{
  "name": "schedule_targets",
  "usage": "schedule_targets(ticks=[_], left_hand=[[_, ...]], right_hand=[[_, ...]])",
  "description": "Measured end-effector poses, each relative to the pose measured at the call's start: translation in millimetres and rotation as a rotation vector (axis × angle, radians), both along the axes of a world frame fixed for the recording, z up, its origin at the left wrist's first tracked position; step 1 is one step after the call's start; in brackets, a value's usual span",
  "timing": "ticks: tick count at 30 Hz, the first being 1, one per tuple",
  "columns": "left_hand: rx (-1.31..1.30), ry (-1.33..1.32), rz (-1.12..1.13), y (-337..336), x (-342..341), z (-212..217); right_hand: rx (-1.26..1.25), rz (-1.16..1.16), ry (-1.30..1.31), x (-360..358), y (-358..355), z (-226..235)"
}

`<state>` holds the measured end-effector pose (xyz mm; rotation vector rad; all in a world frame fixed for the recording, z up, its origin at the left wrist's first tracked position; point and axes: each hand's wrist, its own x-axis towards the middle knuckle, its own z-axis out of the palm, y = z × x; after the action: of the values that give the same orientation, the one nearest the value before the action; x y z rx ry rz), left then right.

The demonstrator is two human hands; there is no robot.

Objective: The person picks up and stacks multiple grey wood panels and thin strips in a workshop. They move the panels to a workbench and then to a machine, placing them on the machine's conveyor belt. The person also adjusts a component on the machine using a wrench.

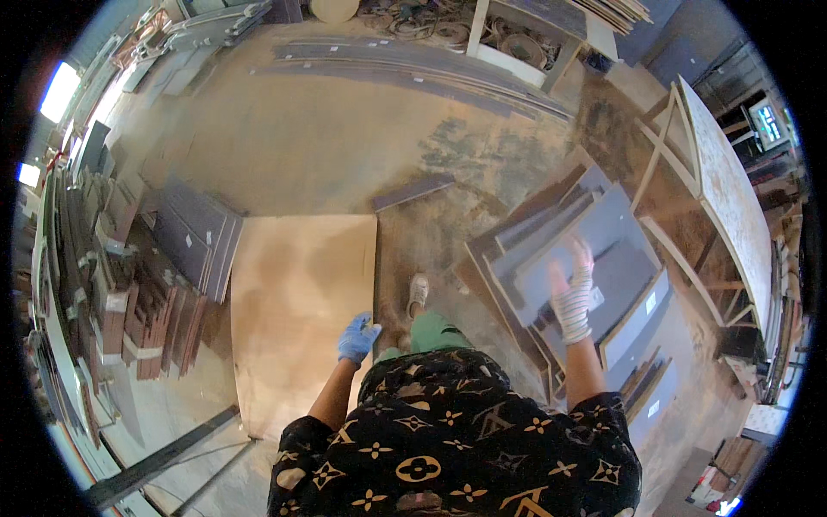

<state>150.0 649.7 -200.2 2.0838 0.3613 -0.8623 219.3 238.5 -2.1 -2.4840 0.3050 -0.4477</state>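
My left hand [356, 340], in a blue glove, is over the near right edge of a large tan board [297, 284]. Its fingers are loosely bent with the thumb apart, and no held thing shows in it; whether it touches the board I cannot tell. My right hand [572, 302], in a pale striped glove, is raised over a stack of grey panels [616, 228] on the right. The fingers are spread and slightly blurred, with nothing in them. The panels lie fanned out at an angle, several with white labels.
Bundled brown boards [155, 319] stand at the left beside leaning grey panels [194, 233]. A narrow strip [413, 191] lies on the floor ahead, with long planks [396, 73] farther off. A wooden-framed table [724, 189] stands right; a dark metal bar [164, 457] crosses lower left.
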Motion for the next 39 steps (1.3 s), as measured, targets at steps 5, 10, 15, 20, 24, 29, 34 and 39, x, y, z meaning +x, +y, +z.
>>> schedule_targets(ticks=[5, 10, 15, 20, 24, 29, 34, 39], left_hand=[[-0.065, -0.040, -0.242, -51, 139, -52], [0.090, 0.077, -0.463, -96, 305, -50], [0.237, 0.129, -0.688, -141, 435, -137], [0.318, 0.190, -0.823, -204, 602, -235], [0.354, 0.289, -0.949, -233, 692, -344], [0.152, 0.361, -0.923, -246, 731, -462], [0.236, 0.181, -1.135, -266, 735, -566], [0.050, 0.157, -1.040, -280, 780, -680]], right_hand=[[0.282, 0.072, 0.074, 102, 20, -74], [0.829, -0.090, 0.303, 203, 63, -110], [0.922, -0.171, 0.331, 290, 26, -160], [1.205, -0.496, 0.431, 398, -6, -258], [1.290, -0.766, 0.417, 462, 4, -398], [0.622, -0.480, 0.946, 561, -9, -601], [-0.100, 0.114, 1.238, 663, -55, -806], [-0.489, 0.512, 1.223, 715, -111, -1091]])
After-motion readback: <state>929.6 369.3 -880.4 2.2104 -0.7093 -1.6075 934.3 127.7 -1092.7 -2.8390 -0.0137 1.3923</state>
